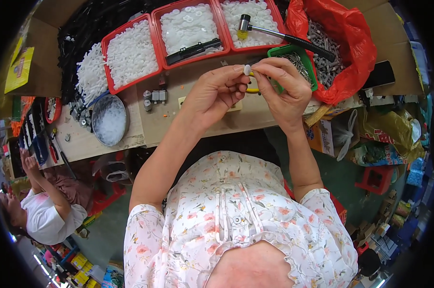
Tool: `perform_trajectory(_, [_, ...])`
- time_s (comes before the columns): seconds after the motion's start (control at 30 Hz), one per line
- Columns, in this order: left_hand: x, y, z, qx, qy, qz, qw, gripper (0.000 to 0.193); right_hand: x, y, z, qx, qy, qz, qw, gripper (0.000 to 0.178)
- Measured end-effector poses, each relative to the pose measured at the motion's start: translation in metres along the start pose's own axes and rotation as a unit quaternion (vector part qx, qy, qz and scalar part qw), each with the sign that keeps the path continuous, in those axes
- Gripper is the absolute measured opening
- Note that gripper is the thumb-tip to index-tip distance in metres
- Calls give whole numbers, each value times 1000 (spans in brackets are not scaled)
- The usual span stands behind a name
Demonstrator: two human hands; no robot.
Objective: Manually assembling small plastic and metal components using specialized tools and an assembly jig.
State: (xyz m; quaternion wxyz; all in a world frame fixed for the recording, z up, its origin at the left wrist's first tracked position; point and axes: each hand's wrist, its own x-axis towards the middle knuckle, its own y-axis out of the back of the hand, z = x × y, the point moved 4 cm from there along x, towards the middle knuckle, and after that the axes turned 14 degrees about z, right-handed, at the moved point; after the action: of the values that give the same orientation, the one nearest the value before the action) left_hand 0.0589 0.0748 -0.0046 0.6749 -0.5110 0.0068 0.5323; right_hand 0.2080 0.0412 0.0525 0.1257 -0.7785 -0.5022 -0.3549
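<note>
Above the near part of the workbench, my two hands meet at the fingertips. A small white plastic piece [247, 70] with a rounded disc end is pinched there. My left hand [212, 93] holds it between thumb and forefinger, the other fingers curled. From the other side, my right hand [286, 89] closes thumb and forefinger on it. Whether a second part joins it is hidden by the fingers. Just below them lies a yellow curved handle [253, 90], partly covered by my hands, beside a light wooden block [234, 106].
Red trays [154, 34] of white plastic parts line the back. A hammer [286, 38] spans a tray and a green basket [314, 81] of metal pins. Right of it is a red bag [356, 43] of grey parts. At left stands a metal bowl [126, 120]; a co-worker [49, 211] sits beyond.
</note>
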Motion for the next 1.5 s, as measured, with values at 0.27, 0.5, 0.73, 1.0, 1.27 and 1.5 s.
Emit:
perform_trajectory(0.27, [-3, 10, 8, 42, -22, -5, 999, 17, -4, -5, -2, -57, 57, -62, 995, 20])
perform_trajectory(0.5, [-8, 15, 15, 144, -63, 33, 987, 19, -1, -4, 12, 19, -67, -93, 993, 17])
perform_trajectory(0.73, [-23, 13, 7, 195, -164, 57, 965, 26, -11, -7, 12, 24, -71, -125, 989, 14])
perform_trajectory(1.0, [-45, 20, 17, 401, -440, 31, 802, 24, -31, -22, 4, 33, -80, -106, 991, 16])
perform_trajectory(1.27, [-58, 46, 21, 475, -505, 71, 717, 31, -42, -40, 4, -22, -44, -162, 986, 19])
perform_trajectory(1.5, [-74, 75, 11, 623, -616, 92, 473, 37, -51, -58, 17, -59, 37, -187, 980, 12])
